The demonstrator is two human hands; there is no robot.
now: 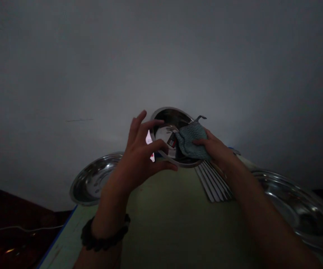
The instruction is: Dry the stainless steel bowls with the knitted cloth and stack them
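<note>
A shiny steel bowl is held up tilted above the table, its inside turned towards me, with a dark label stuck inside. My left hand grips the bowl's left rim, some fingers over the inside edge and others spread. A grey-blue cloth with a hanging loop lies against the bowl's right inside and rim. My right hand is closed on that cloth, thumb on top. The fingers behind the cloth are hidden.
A steel basin stands at the table's left, and a larger one at the right. Several flat grey strips lie fanned out on the pale green table. A bright pinkish patch shows behind the bowl. A wall rises behind.
</note>
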